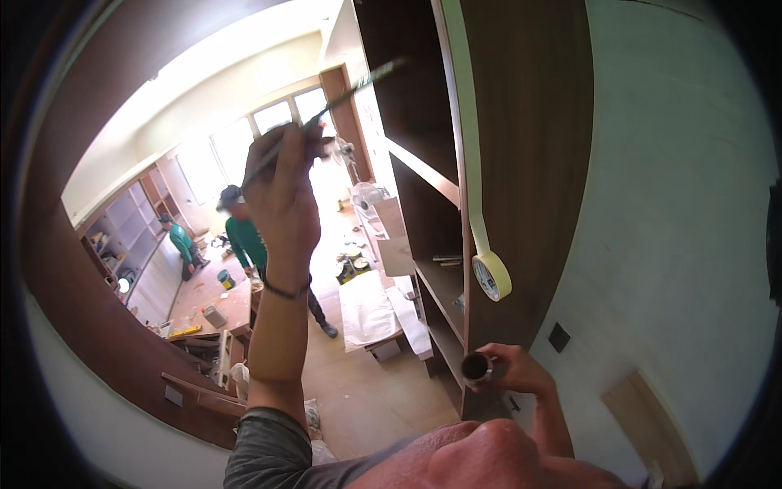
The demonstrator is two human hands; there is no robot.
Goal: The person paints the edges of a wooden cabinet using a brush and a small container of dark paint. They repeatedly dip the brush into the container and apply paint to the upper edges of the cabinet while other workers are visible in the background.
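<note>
My left hand (284,177), raised with a dark band around its wrist, grips a thin brush (351,91). The brush's blurred tip is angled up to the right, in front of the dark cabinet's upper opening. Lower right, my right hand (516,370) is closed around a small cylindrical container (476,367) with a dark inside, near the cabinet's lower edge. Pale yellow masking tape (467,153) runs down the front edge of the dark wood cabinet (525,153). Its roll (492,277) hangs unstuck at the lower end.
A person in green (241,238) stands beyond my left arm; another person (178,241) is farther left by a worktable (208,293). Paint cans (354,266) and a covered low platform (369,312) lie ahead. A wood board (650,428) leans at the right wall.
</note>
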